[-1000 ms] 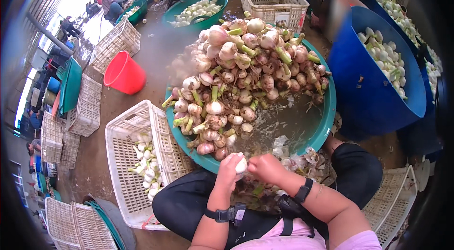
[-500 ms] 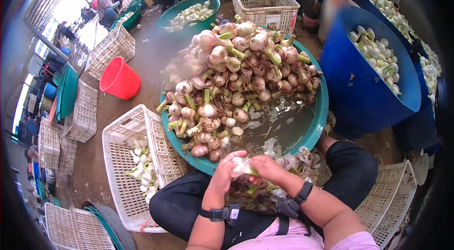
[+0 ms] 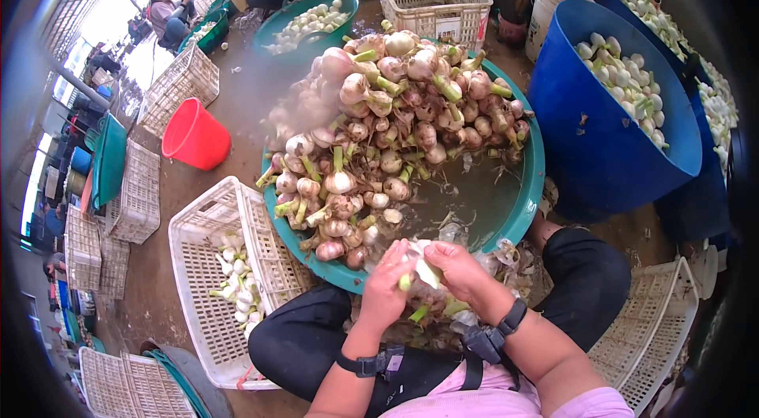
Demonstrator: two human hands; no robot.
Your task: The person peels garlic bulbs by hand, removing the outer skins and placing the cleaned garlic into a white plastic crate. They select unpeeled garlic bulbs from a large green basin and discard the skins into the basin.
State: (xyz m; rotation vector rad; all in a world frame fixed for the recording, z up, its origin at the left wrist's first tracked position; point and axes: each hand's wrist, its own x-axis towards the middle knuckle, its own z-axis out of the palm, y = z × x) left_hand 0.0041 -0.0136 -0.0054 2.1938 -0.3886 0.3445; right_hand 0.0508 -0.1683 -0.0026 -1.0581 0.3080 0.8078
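Since the earlier frame, both hands sit slightly higher, nearer the round teal plastic basin [image 3: 528,208]. Head view: left hand [image 3: 387,287] and right hand [image 3: 461,272] close together around a half-peeled white garlic bulb [image 3: 421,266], green stalk pointing down, over the lap.

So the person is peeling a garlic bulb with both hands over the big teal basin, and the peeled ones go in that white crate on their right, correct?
Not quite: the white crate holding the peeled bulbs sits on the person's left, as the head view shows. The rest holds: both the left hand and right hand work one garlic bulb at the near edge of the teal basin.
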